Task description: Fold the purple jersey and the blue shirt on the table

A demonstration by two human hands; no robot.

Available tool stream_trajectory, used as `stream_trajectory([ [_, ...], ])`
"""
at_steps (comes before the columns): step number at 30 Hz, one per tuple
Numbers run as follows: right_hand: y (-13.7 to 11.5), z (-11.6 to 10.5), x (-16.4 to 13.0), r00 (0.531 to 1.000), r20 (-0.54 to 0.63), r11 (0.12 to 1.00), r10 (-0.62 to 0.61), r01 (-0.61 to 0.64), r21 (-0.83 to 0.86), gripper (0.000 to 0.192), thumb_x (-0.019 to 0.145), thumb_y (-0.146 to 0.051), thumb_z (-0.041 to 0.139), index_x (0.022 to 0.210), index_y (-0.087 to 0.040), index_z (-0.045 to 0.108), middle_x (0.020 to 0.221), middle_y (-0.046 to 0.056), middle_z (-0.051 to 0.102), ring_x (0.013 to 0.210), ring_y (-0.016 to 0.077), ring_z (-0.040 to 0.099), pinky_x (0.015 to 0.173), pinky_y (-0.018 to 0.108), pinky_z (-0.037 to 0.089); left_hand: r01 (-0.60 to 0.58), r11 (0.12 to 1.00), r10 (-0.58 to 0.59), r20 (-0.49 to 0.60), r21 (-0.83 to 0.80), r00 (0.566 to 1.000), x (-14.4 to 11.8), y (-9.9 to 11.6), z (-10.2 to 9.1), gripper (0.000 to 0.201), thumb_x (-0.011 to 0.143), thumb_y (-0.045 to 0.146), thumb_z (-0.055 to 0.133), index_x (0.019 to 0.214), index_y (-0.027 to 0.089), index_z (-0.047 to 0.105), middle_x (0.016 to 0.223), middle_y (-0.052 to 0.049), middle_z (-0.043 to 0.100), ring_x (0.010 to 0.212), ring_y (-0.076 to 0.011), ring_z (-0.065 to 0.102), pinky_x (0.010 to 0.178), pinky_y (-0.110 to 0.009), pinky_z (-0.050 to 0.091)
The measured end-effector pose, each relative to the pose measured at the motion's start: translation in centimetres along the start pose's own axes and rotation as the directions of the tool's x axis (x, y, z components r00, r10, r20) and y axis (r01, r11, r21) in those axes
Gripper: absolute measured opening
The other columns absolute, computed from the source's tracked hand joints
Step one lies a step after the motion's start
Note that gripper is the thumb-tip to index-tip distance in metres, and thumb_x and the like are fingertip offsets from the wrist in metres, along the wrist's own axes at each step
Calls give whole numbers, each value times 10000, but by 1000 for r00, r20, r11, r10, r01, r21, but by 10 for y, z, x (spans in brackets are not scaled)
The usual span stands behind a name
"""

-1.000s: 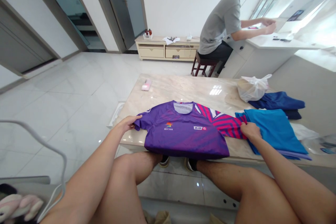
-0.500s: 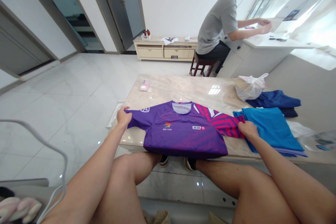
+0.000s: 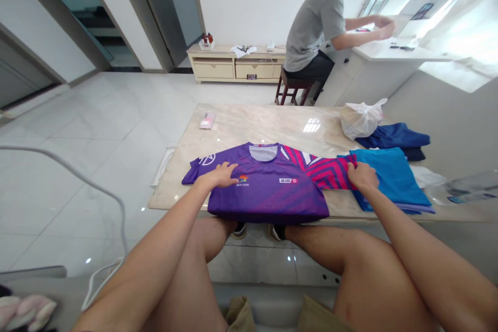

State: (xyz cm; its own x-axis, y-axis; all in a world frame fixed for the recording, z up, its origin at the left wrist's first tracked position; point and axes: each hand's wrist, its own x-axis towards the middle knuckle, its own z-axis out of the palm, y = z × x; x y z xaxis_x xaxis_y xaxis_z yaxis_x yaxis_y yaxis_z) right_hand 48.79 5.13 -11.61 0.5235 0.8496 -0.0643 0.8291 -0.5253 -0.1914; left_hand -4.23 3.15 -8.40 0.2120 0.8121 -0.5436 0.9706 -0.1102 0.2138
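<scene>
1. The purple jersey (image 3: 268,192) lies face up and spread flat on the near edge of the marble table (image 3: 249,124), its hem hanging a little over the edge towards the seated person's knees.
2. The left hand (image 3: 218,176) rests palm down on the chest of the jersey, just beside the small printed logo, fingers stretched out flat. It presses rather than grips.
3. The right hand (image 3: 361,175) sits on the end of the pink striped sleeve (image 3: 327,174), fingers curled over the cuff. Whether it pinches the cloth or only pins it down, I cannot tell.
4. That sleeve end touches the folded blue shirt (image 3: 391,181) on the right of the table.
5. The jersey looks like thin, slick sports fabric: light, limp, with no stiffness, so I judge it will slide easily on the polished stone and sag wherever it is unsupported.
6. Best holds, to my eye, are the seams: shoulder points, cuffs, or hem corners, taken with a pinch.
7. Farther off on the right lie a white plastic bag (image 3: 360,119) and a dark blue garment (image 3: 392,136); a small pink packet (image 3: 207,120) sits far left.
8. Another person sits on a stool (image 3: 292,88) at a white desk (image 3: 389,54) beyond.
</scene>
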Motion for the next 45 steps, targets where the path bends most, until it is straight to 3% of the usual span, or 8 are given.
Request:
stream_trajectory([
  [9,-89,-40,-53,975,-6,965,-221,217,-147,445,1121,-364,500,1284,-56,777,1262,332,759,1213,441,758,1024,515,588,52,996,-54,29,69,998,16,-5,15,874,1027,542,643,1779,214,342,1846,-246,265,1683,-475,331,1296,-564,389],
  [13,-141,-36,-76,826,185,840,-533,489,236,439,1165,-444,477,1124,-144,794,1129,203,832,1048,304,814,917,340,609,75,994,-73,-21,76,997,15,-20,17,851,1019,544,633,1765,227,372,1822,-240,337,1640,-463,418,1255,-550,443],
  [16,-158,-30,-76,794,196,744,-575,408,530,462,1188,-417,401,1101,-147,767,1034,152,847,859,231,820,762,282,614,87,993,-85,-28,82,996,15,-28,20,845,1023,545,623,1762,217,378,1816,-241,350,1640,-451,422,1247,-526,455],
  [20,-147,-19,-63,851,142,786,-505,386,482,370,1146,-229,407,1189,-125,759,1060,147,855,881,214,823,820,289,624,110,991,-108,-24,80,994,14,-34,21,851,1031,532,613,1768,187,363,1807,-248,362,1659,-440,392,1277,-506,420],
  [25,-127,4,-59,689,197,716,-698,663,218,354,1088,-173,523,1343,-149,767,1411,158,783,1330,282,736,1156,346,526,180,984,-177,-123,13,977,9,-46,18,833,1046,566,560,1759,183,363,1810,-247,354,1638,-456,410,1273,-555,416],
  [33,-125,11,-54,601,322,662,-731,740,122,390,1102,-202,501,1376,-137,772,1448,173,762,1351,300,727,1163,348,522,554,785,-615,-233,-277,754,-4,-91,24,788,1072,639,414,1752,240,410,1821,-268,317,1653,-540,336,1247,-666,397],
  [39,-121,12,-51,607,344,672,-716,733,106,388,1105,-236,512,1365,-144,785,1440,169,768,1345,314,731,1167,369,526,488,854,-519,-244,-179,819,-4,-89,24,714,1088,588,441,1702,226,482,1698,-256,512,1562,-457,505,1232,-571,449],
  [45,-124,9,-54,594,323,661,-737,732,164,358,1098,-224,527,1303,-141,809,1399,172,786,1300,314,749,1143,369,536,413,857,-505,-350,-308,789,-1,-83,22,587,1029,375,629,1575,179,540,1490,-202,726,1417,-314,677,1102,-364,546],
])
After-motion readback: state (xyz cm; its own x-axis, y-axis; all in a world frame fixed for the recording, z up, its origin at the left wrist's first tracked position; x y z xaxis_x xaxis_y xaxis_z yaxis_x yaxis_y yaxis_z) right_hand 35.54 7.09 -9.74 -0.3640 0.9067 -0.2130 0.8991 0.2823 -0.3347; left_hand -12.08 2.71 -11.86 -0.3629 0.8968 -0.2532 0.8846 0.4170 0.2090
